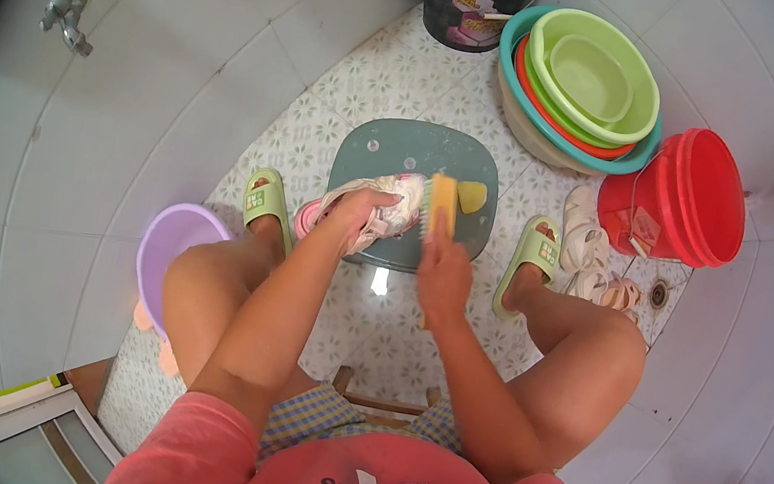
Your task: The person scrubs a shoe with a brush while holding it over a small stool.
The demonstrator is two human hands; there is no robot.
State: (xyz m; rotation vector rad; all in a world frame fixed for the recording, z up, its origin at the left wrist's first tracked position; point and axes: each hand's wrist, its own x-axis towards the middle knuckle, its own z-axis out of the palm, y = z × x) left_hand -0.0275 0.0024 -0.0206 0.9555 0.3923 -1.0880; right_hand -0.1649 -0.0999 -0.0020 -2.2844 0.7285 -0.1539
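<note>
My left hand (355, 214) is closed around a pale, soft-looking shoe (401, 196) with pink at its near-left end. Parts of the shoe are hidden under my fingers. In my right hand (444, 277) is a scrubbing brush (444, 200) with an orange-yellow back. Its pale bristles face left, up against or very close to the shoe's right end; I cannot tell whether they touch. Both are over a dark green, rounded board or low stool top (418, 142). Just right of the brush, a yellow piece of soap (472, 196) lies on the green surface.
Nested basins (590, 77) and a red bucket (686, 196) stand at the far right, near pale sandals (587, 235). A black bucket (473, 2) is at the back. A purple basin (165, 252) sits beside my left leg. A tap (68, 21) juts from the left wall.
</note>
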